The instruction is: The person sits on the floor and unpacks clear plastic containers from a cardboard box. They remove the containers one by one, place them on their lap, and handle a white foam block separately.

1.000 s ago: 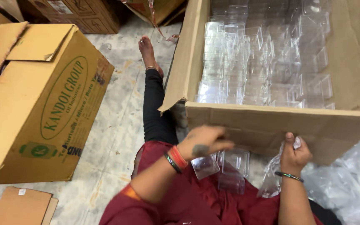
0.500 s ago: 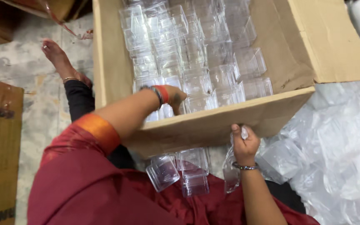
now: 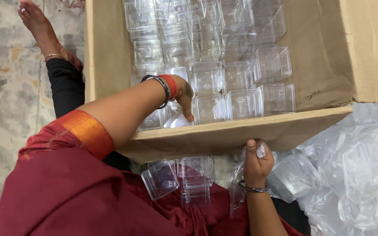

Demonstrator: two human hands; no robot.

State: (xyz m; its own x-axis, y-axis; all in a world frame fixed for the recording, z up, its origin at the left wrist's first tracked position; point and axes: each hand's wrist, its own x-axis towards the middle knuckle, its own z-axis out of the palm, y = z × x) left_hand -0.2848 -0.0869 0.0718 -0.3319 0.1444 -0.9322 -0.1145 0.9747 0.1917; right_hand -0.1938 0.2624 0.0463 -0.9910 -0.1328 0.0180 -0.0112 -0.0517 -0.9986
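On a stone floor (image 3: pixel 9 87), a person is filling a cardboard box (image 3: pixel 241 135) with clear plastic cups (image 3: pixel 241 105).
The left hand (image 3: pixel 182 94), fingers curled down, is reaching among cups at the box's 7 o'clock; the right hand (image 3: pixel 255 164) is pinching a thin plastic bag (image 3: pixel 351 166). The cups seem light, slippery and brittle, so holding by the rim is safest.

place: looks like a small packing workshop or stockroom, work done right on the floor
floor: worn, mottled stone floor (image 3: pixel 9 87), person sitting on it
stock: big cardboard carton (image 3: pixel 224 137) packed with rows of identical clear plastic boxes (image 3: pixel 241 102)
packaging: heap of clear plastic bags (image 3: pixel 351 170) beside it
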